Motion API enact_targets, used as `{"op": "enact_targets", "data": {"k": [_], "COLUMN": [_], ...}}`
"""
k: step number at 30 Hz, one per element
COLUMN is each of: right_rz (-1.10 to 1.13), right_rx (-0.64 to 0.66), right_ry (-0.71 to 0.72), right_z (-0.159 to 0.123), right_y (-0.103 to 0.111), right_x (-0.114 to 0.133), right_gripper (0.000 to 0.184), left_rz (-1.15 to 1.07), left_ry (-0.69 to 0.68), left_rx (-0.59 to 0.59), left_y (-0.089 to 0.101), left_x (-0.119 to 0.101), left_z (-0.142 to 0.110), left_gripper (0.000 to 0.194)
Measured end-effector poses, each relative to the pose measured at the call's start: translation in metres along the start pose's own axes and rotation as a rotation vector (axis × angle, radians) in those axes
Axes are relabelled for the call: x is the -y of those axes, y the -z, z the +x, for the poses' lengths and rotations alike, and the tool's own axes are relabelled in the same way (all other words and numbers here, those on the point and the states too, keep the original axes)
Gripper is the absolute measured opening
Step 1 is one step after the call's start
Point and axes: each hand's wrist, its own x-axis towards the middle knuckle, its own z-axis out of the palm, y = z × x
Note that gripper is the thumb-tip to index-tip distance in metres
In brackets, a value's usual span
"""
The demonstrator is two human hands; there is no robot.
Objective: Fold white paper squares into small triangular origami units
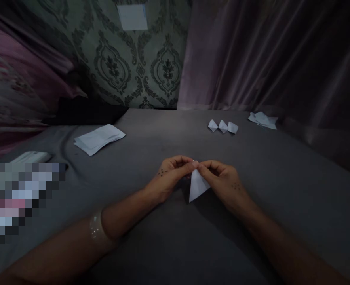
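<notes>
A white piece of folded paper (198, 185), roughly triangular, is pinched at its top corner between both hands over the grey cloth. My left hand (175, 174) grips that corner with thumb and fingers from the left. From the other side, my right hand (222, 180) holds the same corner and the paper's right edge, covering part of it. The paper's pointed lower end hangs toward me. Beyond the hands stand several small folded paper shapes (223, 126) in a short row.
A stack of white paper sheets (99, 138) lies at the left. More loose paper (263, 120) rests at the far right. A white object (32, 157) and a blurred-out patch occupy the left edge. Curtains (270, 55) and a patterned wall (139, 63) bound the grey surface (163, 130) behind.
</notes>
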Motion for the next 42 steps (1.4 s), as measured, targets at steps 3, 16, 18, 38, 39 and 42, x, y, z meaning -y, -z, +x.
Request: {"op": "enact_targets", "data": {"k": [3,16,18,38,39,42], "right_rz": [0.047,0.246,0.24,0.586,0.6,0.646], "right_rx": [0.032,0.039,0.014,0.15,0.153,0.181], "right_ry": [-0.049,-0.165,-0.18,-0.245,-0.25,-0.262], "right_z": [0.0,0.007,0.008,0.022,0.022,0.022], "right_y": [-0.001,-0.009,-0.009,0.005,0.006,0.007], "right_x": [-0.001,-0.018,-0.02,-0.016,-0.015,-0.015], "right_gripper": [0.025,0.022,0.018,0.015,0.015,0.012], "left_rz": [0.044,0.156,0.178,-0.103,-0.111,-0.125], "left_ry": [-0.032,-0.076,-0.042,0.117,0.131,0.149], "left_rx": [-0.037,-0.138,-0.093,0.081,0.101,0.113], "left_y": [0.002,-0.001,0.0,0.005,0.004,0.002], "left_x": [0.001,0.001,0.001,0.006,0.006,0.006], "left_z": [0.001,0.0,0.002,0.004,0.003,-0.001], "left_gripper": [0.019,0.018,0.018,0.023,0.022,0.02]}}
